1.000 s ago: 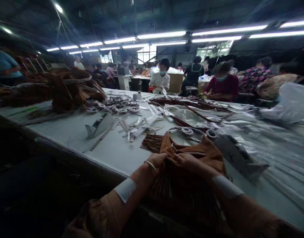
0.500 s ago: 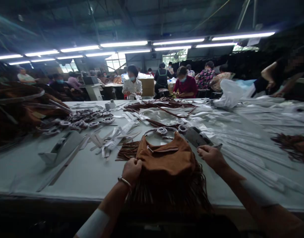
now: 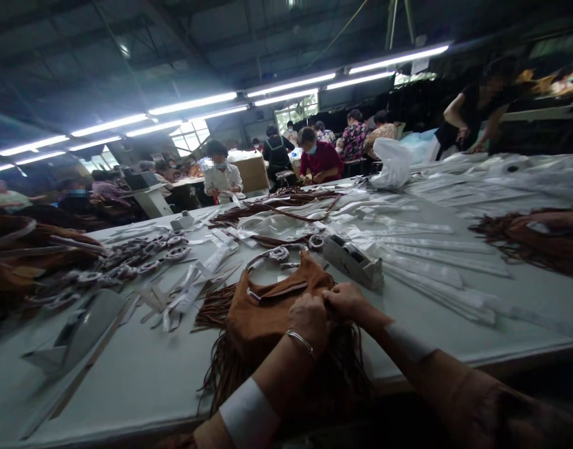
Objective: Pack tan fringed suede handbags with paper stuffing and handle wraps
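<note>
One bag (image 3: 262,315), fringed, by the near edge of the worktop (image 3: 141,374)
Dispenser (image 3: 92,321); left hand (image 3: 308,321), fingers closed on the bag's right end; right hand (image 3: 350,300) beside it, fingertips pinched on the same end; second dispenser (image 3: 349,257) just beyond

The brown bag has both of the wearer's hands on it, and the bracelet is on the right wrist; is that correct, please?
Not quite: the head view shows the bracelet on the wrist of the left hand. That and the right hand are indeed on the brown bag.
</note>
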Demonstrator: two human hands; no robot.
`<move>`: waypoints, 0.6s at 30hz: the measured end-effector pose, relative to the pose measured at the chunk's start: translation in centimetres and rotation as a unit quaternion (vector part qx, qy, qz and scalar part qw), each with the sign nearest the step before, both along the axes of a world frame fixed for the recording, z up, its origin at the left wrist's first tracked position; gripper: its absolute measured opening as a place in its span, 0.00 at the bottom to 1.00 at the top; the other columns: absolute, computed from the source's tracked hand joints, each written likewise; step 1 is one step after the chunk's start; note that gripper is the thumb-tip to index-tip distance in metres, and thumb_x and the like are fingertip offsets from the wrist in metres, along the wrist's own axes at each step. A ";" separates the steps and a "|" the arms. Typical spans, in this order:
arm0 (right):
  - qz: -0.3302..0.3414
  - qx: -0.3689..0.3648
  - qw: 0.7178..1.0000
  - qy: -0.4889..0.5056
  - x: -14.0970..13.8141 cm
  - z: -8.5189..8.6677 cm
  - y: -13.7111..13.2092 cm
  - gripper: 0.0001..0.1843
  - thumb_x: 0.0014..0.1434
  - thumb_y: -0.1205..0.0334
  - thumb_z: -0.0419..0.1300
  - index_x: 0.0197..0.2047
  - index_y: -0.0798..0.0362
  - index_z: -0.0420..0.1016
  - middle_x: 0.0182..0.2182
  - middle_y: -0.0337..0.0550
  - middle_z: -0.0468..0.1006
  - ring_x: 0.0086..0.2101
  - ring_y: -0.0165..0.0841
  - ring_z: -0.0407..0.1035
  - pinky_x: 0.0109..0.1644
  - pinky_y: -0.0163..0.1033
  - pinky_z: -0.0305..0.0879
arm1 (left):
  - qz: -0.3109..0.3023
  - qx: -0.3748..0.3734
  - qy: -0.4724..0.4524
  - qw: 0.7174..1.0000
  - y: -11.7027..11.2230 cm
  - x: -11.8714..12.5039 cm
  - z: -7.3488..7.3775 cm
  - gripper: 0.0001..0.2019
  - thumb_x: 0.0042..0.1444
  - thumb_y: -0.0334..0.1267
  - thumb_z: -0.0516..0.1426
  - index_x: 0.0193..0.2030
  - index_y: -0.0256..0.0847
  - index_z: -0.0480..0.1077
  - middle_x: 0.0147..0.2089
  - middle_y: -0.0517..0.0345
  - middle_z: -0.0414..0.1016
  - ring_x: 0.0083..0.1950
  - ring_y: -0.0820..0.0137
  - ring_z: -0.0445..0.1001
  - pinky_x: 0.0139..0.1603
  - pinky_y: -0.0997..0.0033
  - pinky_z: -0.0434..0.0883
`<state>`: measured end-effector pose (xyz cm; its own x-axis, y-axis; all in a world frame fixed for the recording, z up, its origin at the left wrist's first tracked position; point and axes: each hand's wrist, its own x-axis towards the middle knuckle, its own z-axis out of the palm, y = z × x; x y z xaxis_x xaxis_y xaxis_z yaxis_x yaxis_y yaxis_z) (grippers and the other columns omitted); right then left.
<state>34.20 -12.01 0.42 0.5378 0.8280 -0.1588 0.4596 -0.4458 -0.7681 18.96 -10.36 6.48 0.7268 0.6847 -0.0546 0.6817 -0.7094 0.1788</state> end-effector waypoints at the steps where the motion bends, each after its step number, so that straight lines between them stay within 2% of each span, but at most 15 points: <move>1: -0.003 -0.011 1.000 0.009 0.2 0.0 0.5 0.16 0.50 0.57 0.63 0.16 0.56 0.73 0.13 0.37 0.66 0.20 0.28 0.62 0.23 0.34 0.50 | 0.004 0.003 -0.006 1.000 0.2 0.1 -0.3 0.18 0.55 0.46 0.62 0.47 0.37 0.73 0.46 0.45 0.75 0.48 0.57 0.74 0.47 0.63 0.69; 5: -0.014 -0.038 0.998 0.049 0.5 0.8 2.0 0.09 0.43 0.67 0.64 0.16 0.56 0.71 0.13 0.34 0.64 0.18 0.26 0.58 0.21 0.33 0.49 | 0.001 0.022 -0.057 0.998 0.2 -0.2 -1.1 0.22 0.54 0.51 0.62 0.49 0.37 0.72 0.46 0.46 0.75 0.48 0.57 0.75 0.48 0.64 0.69; 7: -0.015 -0.036 0.997 0.062 0.5 1.6 2.3 0.07 0.43 0.68 0.63 0.17 0.57 0.73 0.13 0.34 0.65 0.18 0.26 0.58 0.21 0.33 0.49 | 0.001 0.032 -0.066 0.997 -0.1 -0.1 -1.4 0.26 0.54 0.56 0.61 0.50 0.36 0.72 0.46 0.45 0.76 0.47 0.56 0.75 0.47 0.63 0.69; 9: -0.017 -0.031 0.997 0.075 0.5 2.3 2.5 0.06 0.44 0.67 0.63 0.19 0.57 0.74 0.14 0.35 0.66 0.18 0.26 0.59 0.20 0.33 0.49 | 0.010 0.041 -0.069 0.997 0.0 0.3 -1.8 0.26 0.56 0.59 0.57 0.49 0.36 0.72 0.44 0.44 0.76 0.45 0.56 0.75 0.45 0.63 0.68; 13: -0.014 -0.019 0.995 0.099 0.7 3.1 2.7 0.07 0.45 0.68 0.63 0.18 0.57 0.73 0.14 0.35 0.67 0.18 0.25 0.59 0.19 0.32 0.49 | 0.038 0.008 -0.075 0.996 1.7 1.2 -2.5 0.18 0.59 0.51 0.54 0.42 0.39 0.75 0.40 0.48 0.78 0.41 0.61 0.76 0.40 0.68 0.66; 15: -0.011 -0.008 0.994 0.113 1.0 2.9 2.5 0.09 0.47 0.66 0.63 0.18 0.56 0.72 0.14 0.34 0.67 0.17 0.24 0.59 0.20 0.31 0.50 | 0.050 -0.035 -0.078 0.995 3.0 1.4 -2.8 0.13 0.58 0.44 0.55 0.36 0.39 0.77 0.37 0.50 0.79 0.37 0.64 0.76 0.37 0.69 0.64; 18: -0.004 0.018 0.990 0.140 1.4 2.2 1.2 0.14 0.54 0.61 0.61 0.19 0.54 0.71 0.13 0.35 0.67 0.17 0.26 0.59 0.20 0.32 0.53 | 0.073 -0.096 -0.125 0.985 4.7 1.3 -3.3 0.12 0.56 0.36 0.53 0.31 0.38 0.78 0.31 0.52 0.78 0.32 0.68 0.74 0.33 0.71 0.62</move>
